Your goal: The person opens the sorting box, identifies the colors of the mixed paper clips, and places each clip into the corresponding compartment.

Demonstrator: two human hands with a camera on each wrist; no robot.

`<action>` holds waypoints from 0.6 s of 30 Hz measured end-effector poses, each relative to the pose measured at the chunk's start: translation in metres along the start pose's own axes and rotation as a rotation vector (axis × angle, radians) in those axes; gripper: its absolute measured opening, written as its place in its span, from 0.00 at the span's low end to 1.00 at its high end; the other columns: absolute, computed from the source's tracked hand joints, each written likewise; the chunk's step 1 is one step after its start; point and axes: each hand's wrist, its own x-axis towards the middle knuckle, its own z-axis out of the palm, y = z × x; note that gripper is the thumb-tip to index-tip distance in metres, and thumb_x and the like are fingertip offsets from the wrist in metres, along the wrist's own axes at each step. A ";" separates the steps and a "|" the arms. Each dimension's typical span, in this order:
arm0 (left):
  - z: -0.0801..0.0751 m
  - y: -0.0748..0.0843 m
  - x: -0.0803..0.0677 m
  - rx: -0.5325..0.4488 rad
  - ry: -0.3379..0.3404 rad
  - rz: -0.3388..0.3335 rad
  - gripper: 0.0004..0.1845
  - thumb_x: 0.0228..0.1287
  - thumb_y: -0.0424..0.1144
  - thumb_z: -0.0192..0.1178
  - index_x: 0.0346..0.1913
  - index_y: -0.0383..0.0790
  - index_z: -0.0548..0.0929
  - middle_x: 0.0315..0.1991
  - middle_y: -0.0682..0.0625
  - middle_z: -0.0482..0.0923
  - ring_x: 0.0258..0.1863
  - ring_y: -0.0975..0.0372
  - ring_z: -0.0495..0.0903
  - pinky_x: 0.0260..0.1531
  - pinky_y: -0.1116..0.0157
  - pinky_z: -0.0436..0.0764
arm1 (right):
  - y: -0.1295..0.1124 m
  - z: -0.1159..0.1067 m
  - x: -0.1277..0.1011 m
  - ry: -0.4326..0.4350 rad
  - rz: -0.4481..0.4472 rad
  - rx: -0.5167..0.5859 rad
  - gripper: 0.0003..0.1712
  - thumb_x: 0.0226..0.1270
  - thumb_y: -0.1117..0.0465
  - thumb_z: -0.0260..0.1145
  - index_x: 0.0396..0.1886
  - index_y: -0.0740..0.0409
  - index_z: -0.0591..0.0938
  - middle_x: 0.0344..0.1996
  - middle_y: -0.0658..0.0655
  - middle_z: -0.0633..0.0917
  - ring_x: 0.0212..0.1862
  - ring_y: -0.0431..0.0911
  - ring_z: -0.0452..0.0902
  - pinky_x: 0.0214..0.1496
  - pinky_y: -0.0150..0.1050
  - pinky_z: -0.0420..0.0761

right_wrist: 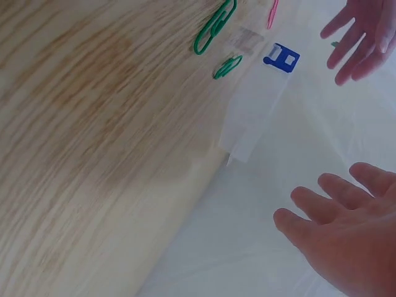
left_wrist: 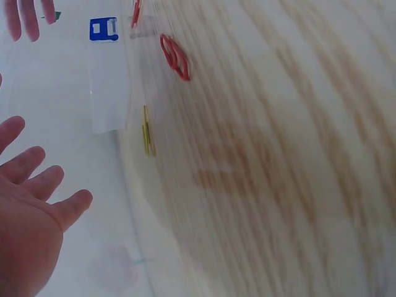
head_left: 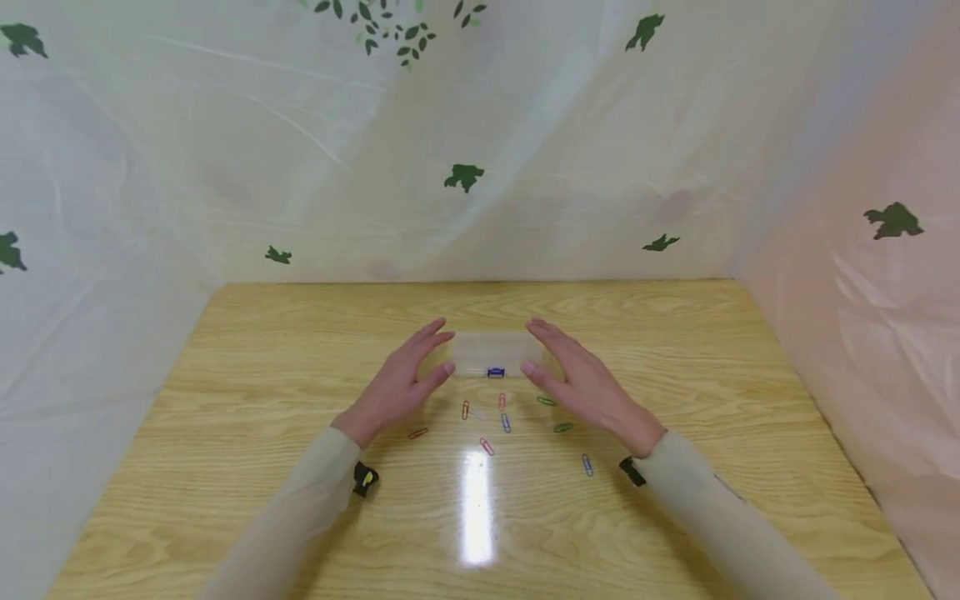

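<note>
A clear plastic box point(head_left: 474, 352) with a blue latch point(head_left: 496, 372) on its front stands on the wooden table. To its left is my left hand point(head_left: 393, 387), fingers extended and thumb spread. My right hand point(head_left: 588, 387) mirrors it on the other side. Both wrist views show a gap between the palms and the box point(left_wrist: 110, 99) point(right_wrist: 252, 117), and neither hand holds anything. Scattered in front of the box are several paper clips, among them a dark red clip point(head_left: 465, 410), a blue clip point(head_left: 506, 423), a pink clip point(head_left: 487, 447) and a green clip point(head_left: 563, 427).
An orange-red paper clip point(head_left: 417, 433) lies under the left forearm side, and another blue paper clip point(head_left: 587, 465) lies near the right wrist. Pale sheeting point(head_left: 525, 225) with green leaf shapes rises behind the table point(head_left: 300, 333) and along both sides.
</note>
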 end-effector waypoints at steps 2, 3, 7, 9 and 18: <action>0.000 -0.002 0.002 -0.003 -0.004 -0.002 0.30 0.80 0.51 0.54 0.76 0.39 0.69 0.82 0.44 0.54 0.80 0.47 0.54 0.76 0.43 0.57 | -0.001 0.001 0.002 0.001 0.001 0.002 0.41 0.82 0.37 0.51 0.84 0.51 0.57 0.82 0.53 0.55 0.81 0.55 0.50 0.79 0.60 0.56; 0.000 -0.003 0.002 -0.005 -0.007 -0.005 0.30 0.80 0.51 0.54 0.76 0.39 0.69 0.82 0.45 0.54 0.80 0.47 0.54 0.76 0.43 0.57 | -0.001 0.002 0.002 0.003 -0.001 0.004 0.41 0.81 0.37 0.51 0.84 0.52 0.58 0.82 0.54 0.56 0.81 0.55 0.51 0.79 0.60 0.56; 0.000 -0.007 0.005 0.004 -0.028 -0.009 0.31 0.79 0.52 0.56 0.75 0.38 0.70 0.81 0.43 0.55 0.80 0.46 0.54 0.76 0.42 0.57 | -0.003 0.004 0.007 0.006 -0.016 0.015 0.40 0.81 0.39 0.54 0.82 0.55 0.61 0.81 0.58 0.60 0.80 0.56 0.54 0.78 0.61 0.58; 0.000 -0.008 0.007 0.004 -0.042 -0.008 0.31 0.78 0.52 0.57 0.75 0.38 0.71 0.81 0.42 0.56 0.80 0.46 0.55 0.76 0.42 0.57 | -0.003 0.006 0.009 0.009 -0.025 0.025 0.40 0.81 0.39 0.55 0.81 0.55 0.63 0.80 0.60 0.62 0.80 0.57 0.56 0.78 0.61 0.59; 0.003 -0.005 0.016 0.010 -0.112 -0.010 0.29 0.76 0.48 0.60 0.73 0.37 0.73 0.80 0.39 0.57 0.79 0.43 0.57 0.75 0.42 0.59 | -0.005 0.012 0.018 0.006 -0.037 0.035 0.30 0.79 0.48 0.63 0.74 0.56 0.74 0.72 0.58 0.74 0.73 0.57 0.68 0.74 0.59 0.68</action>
